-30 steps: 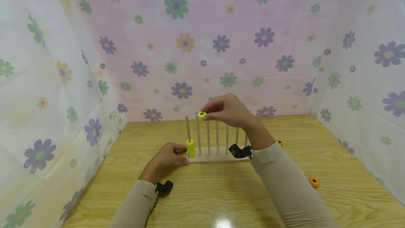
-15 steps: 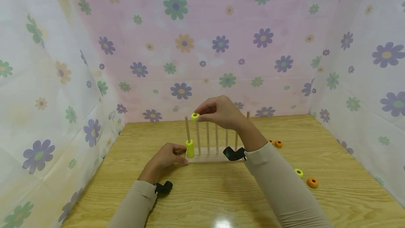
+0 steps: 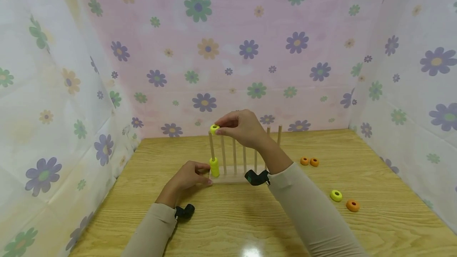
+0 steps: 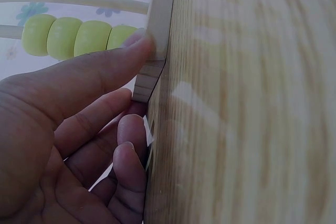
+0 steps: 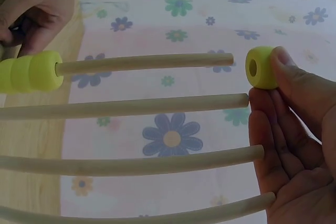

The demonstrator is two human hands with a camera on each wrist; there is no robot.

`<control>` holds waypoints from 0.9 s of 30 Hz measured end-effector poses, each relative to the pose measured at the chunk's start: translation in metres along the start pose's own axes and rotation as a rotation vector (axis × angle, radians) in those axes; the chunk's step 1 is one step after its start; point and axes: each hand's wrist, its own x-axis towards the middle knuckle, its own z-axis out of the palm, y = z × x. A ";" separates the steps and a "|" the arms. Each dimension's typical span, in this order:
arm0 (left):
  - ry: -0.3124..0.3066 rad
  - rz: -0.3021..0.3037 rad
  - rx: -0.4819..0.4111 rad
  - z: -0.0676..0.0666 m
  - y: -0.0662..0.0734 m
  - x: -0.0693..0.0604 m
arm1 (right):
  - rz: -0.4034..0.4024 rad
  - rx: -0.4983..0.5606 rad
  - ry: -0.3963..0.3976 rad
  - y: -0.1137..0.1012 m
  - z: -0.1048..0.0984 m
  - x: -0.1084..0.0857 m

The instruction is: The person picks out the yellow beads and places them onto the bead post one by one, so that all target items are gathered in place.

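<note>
A wooden rack (image 3: pixel 233 178) with a row of upright pegs stands on the table. Several yellow beads (image 3: pixel 214 167) are stacked at the bottom of its leftmost peg (image 3: pixel 212 146). The right hand (image 3: pixel 243 129) pinches another yellow bead (image 3: pixel 214 129) between thumb and fingers at that peg's top; in the right wrist view a small gap separates this bead (image 5: pixel 261 67) from the peg's tip. The left hand (image 3: pixel 188 175) grips the left end of the rack's base, its thumb on the wood beside the stacked beads (image 4: pixel 64 38) in the left wrist view.
To the right of the rack lie two orange beads (image 3: pixel 304 161) side by side. Nearer the front right are a yellow bead (image 3: pixel 336 195) and an orange bead (image 3: pixel 353 206). Flowered cloth (image 3: pixel 228 50) hangs behind and at both sides of the table (image 3: pixel 221 225).
The right hand has moved left with its bead, from near the second peg to the top of the leftmost one. Loose beads at the right have come into view. The left hand stays put.
</note>
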 end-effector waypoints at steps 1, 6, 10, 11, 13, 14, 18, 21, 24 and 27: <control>0.002 -0.002 0.003 0.000 0.000 0.000 | 0.006 -0.004 0.003 0.000 0.001 0.000; 0.007 -0.002 0.007 0.000 0.001 -0.001 | 0.043 0.001 0.026 0.002 0.004 0.001; 0.003 0.015 0.008 0.000 0.001 0.000 | 0.072 0.005 0.055 0.004 0.008 0.000; 0.002 0.017 0.011 0.000 0.001 0.000 | 0.076 0.007 0.060 0.004 0.008 0.000; 0.003 0.017 0.014 0.001 0.001 0.000 | 0.080 0.007 0.067 0.003 0.010 0.000; 0.003 0.016 0.016 0.001 0.001 0.000 | 0.080 0.006 0.069 0.003 0.010 0.000; 0.002 0.010 0.017 0.001 0.000 0.001 | 0.088 0.003 0.083 0.002 0.013 0.000; 0.004 0.005 0.016 0.001 -0.001 0.001 | 0.090 -0.005 0.096 0.002 0.015 0.000; 0.007 -0.001 0.018 0.001 -0.001 0.001 | 0.094 -0.021 0.104 0.002 0.017 0.000; 0.012 -0.002 0.025 0.000 -0.001 0.001 | 0.094 -0.043 0.107 0.001 0.018 0.000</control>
